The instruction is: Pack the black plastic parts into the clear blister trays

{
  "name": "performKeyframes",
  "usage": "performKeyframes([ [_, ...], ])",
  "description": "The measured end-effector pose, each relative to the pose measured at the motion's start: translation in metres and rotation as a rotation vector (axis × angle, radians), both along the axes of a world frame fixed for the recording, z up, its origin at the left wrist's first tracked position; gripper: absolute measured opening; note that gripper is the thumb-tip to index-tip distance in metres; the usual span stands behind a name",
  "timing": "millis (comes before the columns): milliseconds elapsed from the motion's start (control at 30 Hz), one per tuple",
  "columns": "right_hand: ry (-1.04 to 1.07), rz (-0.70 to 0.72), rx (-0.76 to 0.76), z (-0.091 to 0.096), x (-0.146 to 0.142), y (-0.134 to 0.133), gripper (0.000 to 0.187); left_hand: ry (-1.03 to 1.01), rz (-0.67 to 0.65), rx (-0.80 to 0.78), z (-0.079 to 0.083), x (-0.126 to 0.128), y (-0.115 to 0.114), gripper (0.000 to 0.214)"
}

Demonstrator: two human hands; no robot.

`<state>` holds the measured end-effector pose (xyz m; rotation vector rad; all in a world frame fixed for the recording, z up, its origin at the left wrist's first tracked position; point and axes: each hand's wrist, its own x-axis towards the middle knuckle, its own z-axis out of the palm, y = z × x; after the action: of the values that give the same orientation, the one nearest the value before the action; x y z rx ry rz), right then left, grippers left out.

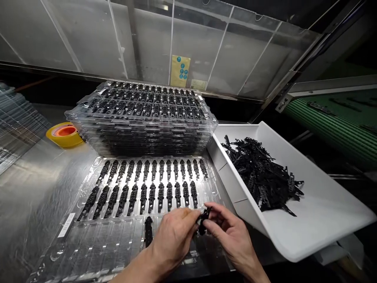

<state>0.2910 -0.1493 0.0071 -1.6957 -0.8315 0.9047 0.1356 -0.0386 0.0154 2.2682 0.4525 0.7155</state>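
Where the two hands meet near the bottom of the view, a small black part point(204, 220) is pinched between them. The fingertips of the left hand point(173, 236) close on its left side and those of the right hand point(232, 236) on its right side. It sits tilted, just above the near right stretch of a clear pocketed tray point(97, 243). Both grips are closed on this one piece, and neither hand holds anything else.

The fingers cover much of the part, so its full outline is hard to make out. The left hand and wrist hide several pockets of the tray's near row, the tray's near edge is cut off by the frame, and both forearms run out of the bottom.

One tray lies flat on the steel table point(35, 188). Its far row looks full at roughly fourteen parts, its middle row holds about a dozen, and its near row shows a single seated part point(149, 231), with the visible pockets to its left bare. Just beyond it stands one stack of filled trays point(141, 129). The layers are too tightly packed to count.

To the right, one white bin point(324, 204) tilts towards the tray and holds a heap of loose parts point(262, 177), too tangled to number. One yellow tape roll point(64, 133) lies at far left beside the stack. A green belt point(338, 125) runs off at far right, partly dark.
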Motion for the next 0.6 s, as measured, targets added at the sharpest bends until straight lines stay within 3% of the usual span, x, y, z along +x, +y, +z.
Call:
performKeyframes([
  [67, 0.001, 0.034, -0.003, 0.000, 0.000, -0.002, 0.042, 0.007, -0.024, -0.219, 0.004, 0.008, 0.002, 0.023],
  [167, -0.086, -0.108, -0.055, -0.002, 0.007, -0.002, 0.048, 0.024, 0.084, -0.401, 0.004, 0.005, 0.010, 0.019],
  [333, -0.466, -0.434, -0.109, -0.007, 0.021, 0.019, 0.033, -0.018, 0.153, -0.022, 0.000, -0.005, 0.029, 0.023],
  [467, -0.852, -0.369, -0.274, -0.013, 0.023, 0.033, 0.022, 0.033, 0.168, 0.234, 0.003, 0.003, 0.039, 0.022],
  [600, -0.913, -0.237, -0.235, -0.018, 0.024, 0.033, 0.022, 0.106, 0.113, 0.464, 0.003, 0.024, 0.045, 0.027],
])
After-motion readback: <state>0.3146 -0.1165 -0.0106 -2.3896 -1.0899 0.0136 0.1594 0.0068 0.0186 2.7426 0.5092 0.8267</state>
